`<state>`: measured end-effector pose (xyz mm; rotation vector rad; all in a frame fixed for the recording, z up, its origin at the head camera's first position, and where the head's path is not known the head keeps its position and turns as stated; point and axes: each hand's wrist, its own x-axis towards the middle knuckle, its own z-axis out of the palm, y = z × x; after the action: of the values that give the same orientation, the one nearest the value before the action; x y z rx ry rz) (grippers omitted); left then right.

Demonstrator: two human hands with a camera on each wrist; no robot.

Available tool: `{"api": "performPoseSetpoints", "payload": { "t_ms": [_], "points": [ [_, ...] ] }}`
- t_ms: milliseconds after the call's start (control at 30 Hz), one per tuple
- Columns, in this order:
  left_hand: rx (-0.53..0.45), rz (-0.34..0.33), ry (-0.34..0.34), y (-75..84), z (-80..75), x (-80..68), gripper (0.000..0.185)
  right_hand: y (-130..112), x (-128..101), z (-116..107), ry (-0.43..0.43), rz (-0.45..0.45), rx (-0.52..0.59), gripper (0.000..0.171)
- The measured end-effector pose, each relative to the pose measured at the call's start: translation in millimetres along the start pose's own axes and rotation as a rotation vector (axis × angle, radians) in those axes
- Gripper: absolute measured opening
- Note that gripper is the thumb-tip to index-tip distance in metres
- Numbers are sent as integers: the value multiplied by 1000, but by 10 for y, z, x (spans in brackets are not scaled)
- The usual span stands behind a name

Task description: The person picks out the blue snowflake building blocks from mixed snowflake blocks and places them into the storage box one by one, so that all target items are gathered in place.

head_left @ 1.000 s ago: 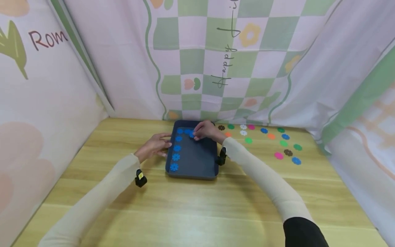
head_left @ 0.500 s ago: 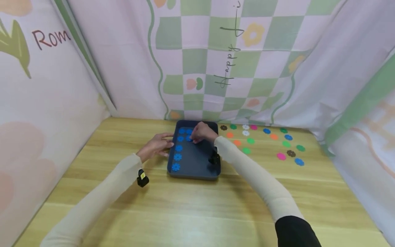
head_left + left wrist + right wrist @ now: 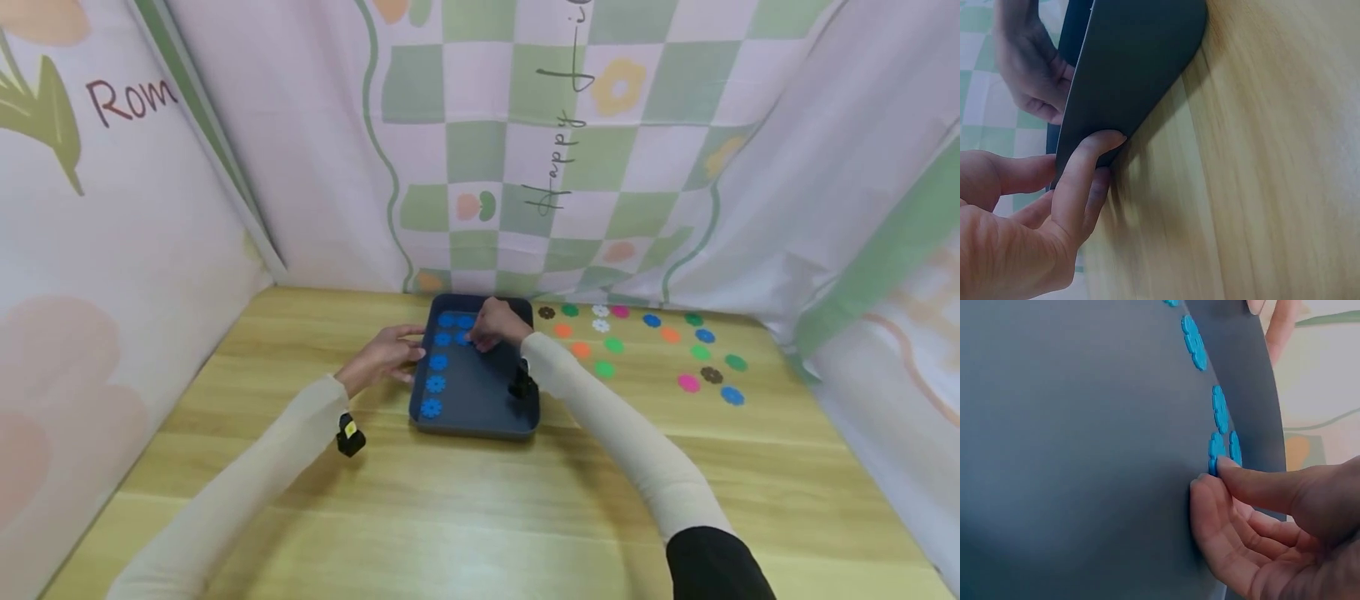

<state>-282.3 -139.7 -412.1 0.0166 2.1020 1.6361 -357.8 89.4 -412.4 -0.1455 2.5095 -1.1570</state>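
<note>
A dark blue tray (image 3: 480, 412) lies on the wooden table with several blue flower pieces (image 3: 436, 383) in a column along its left side and a short row at the back. My left hand (image 3: 386, 354) holds the tray's left rim, its thumb (image 3: 1091, 162) pressed to the tray's (image 3: 1135, 69) outer wall. My right hand (image 3: 495, 327) reaches into the back left corner. Its index finger and thumb (image 3: 1200, 494) pinch a blue flower piece (image 3: 1212, 465) low on the tray floor (image 3: 1072, 425), beside the other blue pieces (image 3: 1220, 412).
Loose flower pieces in green, orange, pink, white, brown and blue (image 3: 652, 320) are scattered on the table right of the tray. Patterned cloth walls (image 3: 525, 150) close in the back and both sides. Bare wood (image 3: 480, 517) stretches in front of the tray.
My right hand has slid a little left and nearer, from the tray's back row to the spot just below it. My left hand has stayed on the tray's rim.
</note>
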Motion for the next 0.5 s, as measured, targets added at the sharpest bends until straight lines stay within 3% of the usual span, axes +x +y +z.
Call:
{"api": "performPoseSetpoints", "payload": {
  "t_ms": [233,500],
  "points": [
    [3,-3,6,15,8,-10,60,14,-15,-88,-64,15,53,14],
    [24,-26,21,64,34,-4,62,18,-139,-245,-146,-84,-8,18]
  ]
}}
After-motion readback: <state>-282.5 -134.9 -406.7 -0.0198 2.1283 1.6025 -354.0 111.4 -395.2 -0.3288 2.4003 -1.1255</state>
